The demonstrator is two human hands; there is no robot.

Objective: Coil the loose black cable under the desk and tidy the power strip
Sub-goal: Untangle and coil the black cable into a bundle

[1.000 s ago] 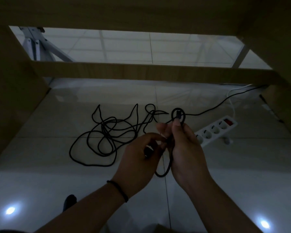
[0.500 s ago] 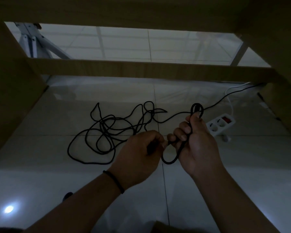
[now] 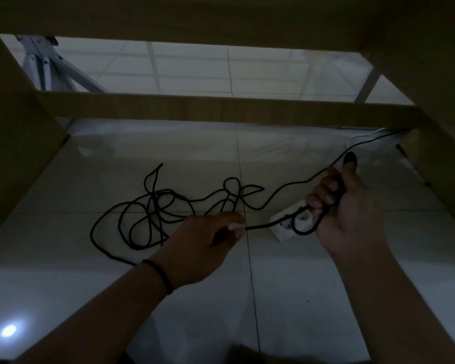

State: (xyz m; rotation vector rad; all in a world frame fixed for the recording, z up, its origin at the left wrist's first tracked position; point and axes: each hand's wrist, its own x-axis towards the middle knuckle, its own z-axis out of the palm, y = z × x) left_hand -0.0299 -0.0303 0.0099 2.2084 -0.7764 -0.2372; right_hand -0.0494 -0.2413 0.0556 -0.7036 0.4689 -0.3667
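Head view: thin black rubber cable (image 3: 153, 219), mostly tangled on glossy white tiled floor (image 3: 326, 298) under wooden desk. Small started coil clenched in right hand (image 3: 350, 214); taut strand pinched by left hand (image 3: 208, 245). White plastic power strip (image 3: 286, 227) beneath. Risk judged: knots tightened by pulling; strip dragged.

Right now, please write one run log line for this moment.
left hand: pinching black cable | right hand: gripping small coil | power strip: on floor | tangle: uncoiled

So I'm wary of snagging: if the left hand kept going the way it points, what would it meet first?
Probably the power strip, just past the left hand along the taut cable; depth is unclear.
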